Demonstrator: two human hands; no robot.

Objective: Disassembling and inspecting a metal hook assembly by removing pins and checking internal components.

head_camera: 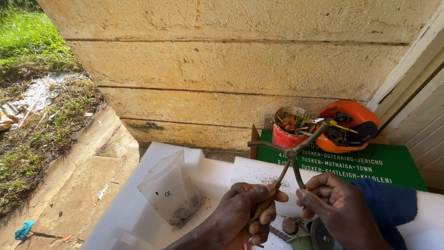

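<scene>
With our left hand (247, 210) and right hand (330, 203), fingers closed around each handle, we keep the pliers (291, 155) spread steadily above the tabletop (138, 208).

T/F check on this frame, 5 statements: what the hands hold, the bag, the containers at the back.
1. Both hands grip one metal tool with curved prongs. True: left hand and right hand each hold a handle of the tool.
2. The clear plastic bag lies right of the hands. False: it lies to their left.
3. A red tin stands by the wall. True.
4. The orange helmet is empty. False: it holds parts.
5. The right sleeve is red. False: it is blue.
</scene>
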